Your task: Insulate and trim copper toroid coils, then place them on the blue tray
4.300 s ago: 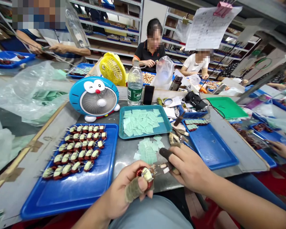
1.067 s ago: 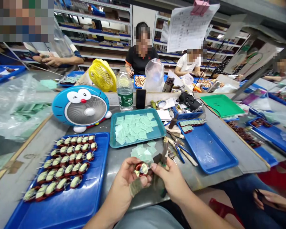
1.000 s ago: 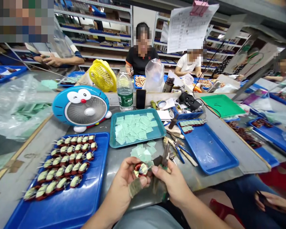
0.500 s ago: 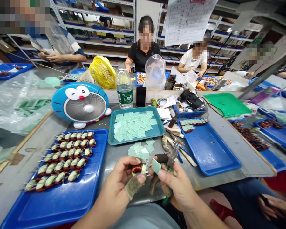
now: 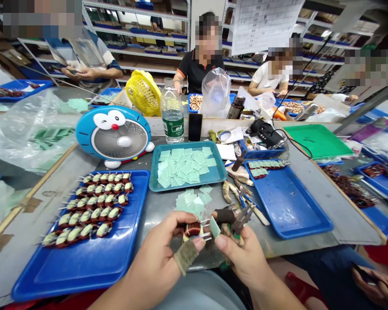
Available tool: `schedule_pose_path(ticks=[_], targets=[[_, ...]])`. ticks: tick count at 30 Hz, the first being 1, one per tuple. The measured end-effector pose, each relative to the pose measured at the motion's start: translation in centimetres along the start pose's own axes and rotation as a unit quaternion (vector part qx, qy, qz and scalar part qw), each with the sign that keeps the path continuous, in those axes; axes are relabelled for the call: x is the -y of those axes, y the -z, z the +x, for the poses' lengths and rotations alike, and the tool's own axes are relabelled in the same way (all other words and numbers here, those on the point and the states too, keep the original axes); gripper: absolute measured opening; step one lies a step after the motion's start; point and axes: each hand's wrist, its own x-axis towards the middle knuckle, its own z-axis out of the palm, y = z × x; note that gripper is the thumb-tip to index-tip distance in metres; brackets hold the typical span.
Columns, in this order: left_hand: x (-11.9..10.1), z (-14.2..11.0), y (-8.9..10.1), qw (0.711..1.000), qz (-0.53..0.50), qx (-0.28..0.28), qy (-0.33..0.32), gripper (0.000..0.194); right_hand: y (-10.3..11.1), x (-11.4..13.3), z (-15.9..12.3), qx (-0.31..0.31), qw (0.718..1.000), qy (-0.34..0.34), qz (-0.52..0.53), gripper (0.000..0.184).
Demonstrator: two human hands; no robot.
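My left hand point(image 5: 168, 247) is closed around a copper-wound coil point(image 5: 193, 229), whose metal leads point right. A grey-brown wrap covers its thumb. Just right of the leads, my right hand point(image 5: 245, 254) pinches a small pale green square sheet point(image 5: 214, 227) between thumb and finger. That hand also holds pliers point(image 5: 242, 218), their jaws pointing up and away. The fingers behind the sheet are partly hidden by a dark brown wrap point(image 5: 224, 215). The sheet stands close to the lead tips; whether they touch cannot be made out.
Rows of coils fill part of a blue tray point(image 5: 74, 269) at left. A teal tray point(image 5: 221, 172) holds green squares; loose squares point(image 5: 189, 202) lie before it. Right are hand tools point(image 5: 228, 191) and another blue tray point(image 5: 291, 202). Behind stand a fan point(image 5: 114, 135) and bottle point(image 5: 173, 116).
The coil has turned so more copper winding shows, its leads pointing right. The green square is now seen more edge-on. The whole view has shifted slightly.
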Motion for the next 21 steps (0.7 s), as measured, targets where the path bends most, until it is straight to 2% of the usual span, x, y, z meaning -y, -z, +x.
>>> schedule_pose_path(ticks=[3,6,12,21], targets=[[-0.2,-0.1,0.0,0.999,0.019,-0.012,-0.033,0.023,-0.1,-0.1,0.1,0.011,1.000,-0.013,0.009,0.061],[-0.1,-0.1,0.2,0.997,0.045,-0.021,-0.060,0.025,-0.2,0.0,0.2,0.028,0.999,-0.020,0.021,0.057],[0.0,-0.3,0.4,0.997,0.059,-0.011,-0.056,0.025,0.1,0.8,0.3,0.084,0.995,-0.005,-0.049,0.043],[0.4,-0.5,0.4,0.996,0.044,-0.017,-0.080,0.026,0.3,0.9,0.4,0.075,0.995,0.003,-0.067,0.039]])
